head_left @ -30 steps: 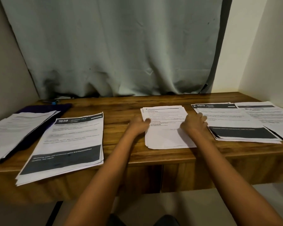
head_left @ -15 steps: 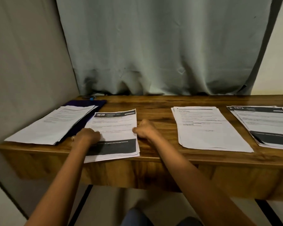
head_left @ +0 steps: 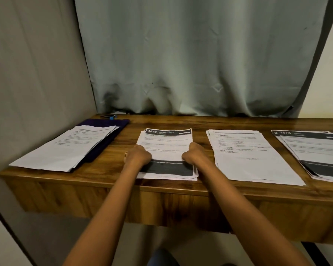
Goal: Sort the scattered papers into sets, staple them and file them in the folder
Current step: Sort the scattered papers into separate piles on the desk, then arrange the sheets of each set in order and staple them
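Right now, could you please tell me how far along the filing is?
Sorting looks done: four stacks on the desk. In hand: the left hand and right hand grip the 3638 stack at its sides. Left: stapling, the stapler sits untouched at the back, and filing in the purple folder.

Four paper stacks lie flat in a row on the counter (head_left: pixel 200 122). Leftmost stack (head_left: pixel 65 150) lies partly on the purple folder (head_left: pixel 106 140). 3638 stack (head_left: pixel 168 145) dark-banded, slightly fanned. Plain text stack (head_left: pixel 248 158). 1573 stack (head_left: pixel 315 154) cut off at right. Stapler (head_left: pixel 109 116) behind the folder.
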Available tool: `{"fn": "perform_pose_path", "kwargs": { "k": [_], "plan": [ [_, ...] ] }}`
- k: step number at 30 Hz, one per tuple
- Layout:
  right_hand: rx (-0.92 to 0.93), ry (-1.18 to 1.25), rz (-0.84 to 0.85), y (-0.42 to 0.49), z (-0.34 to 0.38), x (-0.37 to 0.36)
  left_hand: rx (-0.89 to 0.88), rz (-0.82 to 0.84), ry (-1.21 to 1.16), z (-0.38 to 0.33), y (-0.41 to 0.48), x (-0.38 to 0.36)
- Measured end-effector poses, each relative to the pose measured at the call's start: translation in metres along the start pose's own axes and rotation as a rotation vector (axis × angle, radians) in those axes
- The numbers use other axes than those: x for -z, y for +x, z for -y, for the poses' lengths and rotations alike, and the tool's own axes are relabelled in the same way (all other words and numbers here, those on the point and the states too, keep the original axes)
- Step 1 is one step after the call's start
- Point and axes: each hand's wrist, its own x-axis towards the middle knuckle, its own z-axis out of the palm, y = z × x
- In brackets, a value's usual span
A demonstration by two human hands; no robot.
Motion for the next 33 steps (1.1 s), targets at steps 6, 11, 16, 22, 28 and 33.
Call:
{"fn": "perform_pose_path", "kwargs": {
  "k": [6, 11, 16, 22, 28, 33],
  "plan": [
    [-0.033, -0.036, -0.019, 0.005, -0.014, 0.01, -0.084, 0.001, 0.014, -0.015, 0.001, -0.006],
    [0.006, -0.091, -0.212, 0.0, 0.001, -0.002, -0.111, -0.055, -0.095, 0.013, 0.001, 0.018],
    [0.264, 0.251, -0.075, -0.007, 0.045, -0.02, -0.094, -0.378, 0.123, 0.079, 0.011, 0.073],
    [0.232, 0.493, 0.247, -0.002, 0.098, -0.062, 0.069, -0.131, 0.257, 0.133, 0.022, 0.102],
    [0.158, 0.627, 0.46, 0.008, 0.136, -0.091, 0.039, -0.016, 0.365, 0.141, 0.026, 0.114],
    [0.045, 0.797, 0.566, 0.012, 0.154, -0.104, -0.059, -0.055, 0.513, 0.144, 0.028, 0.114]
  ]
}}
